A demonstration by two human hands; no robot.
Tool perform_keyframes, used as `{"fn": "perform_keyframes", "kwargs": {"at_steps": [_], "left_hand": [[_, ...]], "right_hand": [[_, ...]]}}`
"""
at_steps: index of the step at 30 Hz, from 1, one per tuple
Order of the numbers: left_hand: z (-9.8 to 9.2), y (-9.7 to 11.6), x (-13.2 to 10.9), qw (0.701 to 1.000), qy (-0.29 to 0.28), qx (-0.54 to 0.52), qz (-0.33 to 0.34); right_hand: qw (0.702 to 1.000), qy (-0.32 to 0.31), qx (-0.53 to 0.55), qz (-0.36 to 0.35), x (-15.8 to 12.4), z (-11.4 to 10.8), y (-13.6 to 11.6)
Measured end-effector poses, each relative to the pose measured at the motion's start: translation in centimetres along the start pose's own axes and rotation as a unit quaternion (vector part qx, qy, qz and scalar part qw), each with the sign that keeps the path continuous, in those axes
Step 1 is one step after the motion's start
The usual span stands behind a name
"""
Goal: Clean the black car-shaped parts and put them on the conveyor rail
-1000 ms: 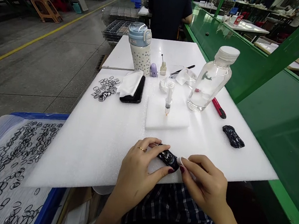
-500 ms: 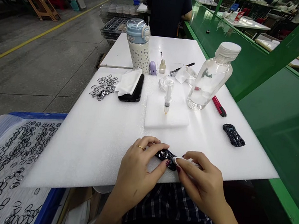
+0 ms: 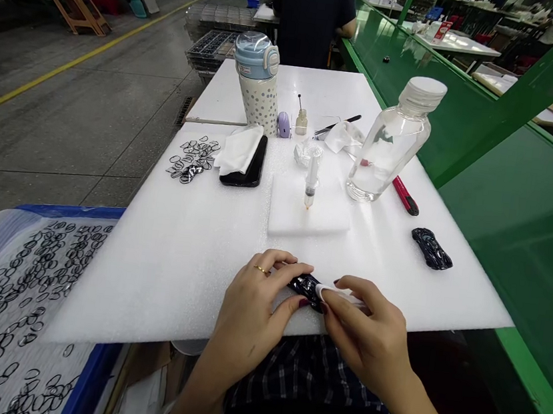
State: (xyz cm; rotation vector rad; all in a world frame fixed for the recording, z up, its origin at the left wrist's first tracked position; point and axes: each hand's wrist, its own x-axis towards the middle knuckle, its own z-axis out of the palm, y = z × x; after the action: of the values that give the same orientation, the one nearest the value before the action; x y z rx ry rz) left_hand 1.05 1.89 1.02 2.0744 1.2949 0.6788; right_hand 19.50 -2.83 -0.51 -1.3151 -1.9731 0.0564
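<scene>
A glossy black toy car body [image 3: 305,287] lies at the near edge of the white foam sheet [image 3: 190,257]. My left hand [image 3: 260,296] grips it between thumb and fingers from the left. In my right hand [image 3: 368,322] is a folded white cloth [image 3: 341,294], wrapped over the index finger and pressed against the right end of the car body. That end is partly hidden by the cloth and fingers. A second black toy car body [image 3: 431,249] lies apart, at the right of the sheet.
A syringe [image 3: 311,183] stands on a foam block [image 3: 304,227]. Behind are a clear bottle [image 3: 389,147], a dotted tumbler [image 3: 259,101] and a phone [image 3: 255,174] under tissue. A red cutter [image 3: 405,196] lies right; black rings [image 3: 195,153] lie left. A person [image 3: 310,16] sits ahead.
My right hand and the cloth have shifted slightly left along the car body. My left hand keeps its hold, its thumb moved slightly left.
</scene>
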Motion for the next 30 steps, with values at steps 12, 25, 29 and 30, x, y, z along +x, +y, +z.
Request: {"fn": "perform_keyframes", "kwargs": {"at_steps": [12,25,29,30], "left_hand": [[-0.04,0.21,0.04,1.000,-0.002,-0.007,-0.005],[0.04,-0.03,-0.03,1.000,0.004,-0.003,-0.001],[0.00,-0.01,-0.15,1.000,0.004,-0.002,-0.003],[0.00,-0.01,-0.14,1.000,0.004,-0.001,-0.003]], "right_hand": [[0.996,-0.022,0.083,-0.012,-0.45,-0.57,0.40],[0.998,0.004,0.050,0.035,-0.17,-0.01,0.28],[1.000,-0.003,0.017,0.013,-0.14,-0.02,0.17],[1.000,-0.006,0.007,0.004,-0.10,-0.04,0.11]]}}
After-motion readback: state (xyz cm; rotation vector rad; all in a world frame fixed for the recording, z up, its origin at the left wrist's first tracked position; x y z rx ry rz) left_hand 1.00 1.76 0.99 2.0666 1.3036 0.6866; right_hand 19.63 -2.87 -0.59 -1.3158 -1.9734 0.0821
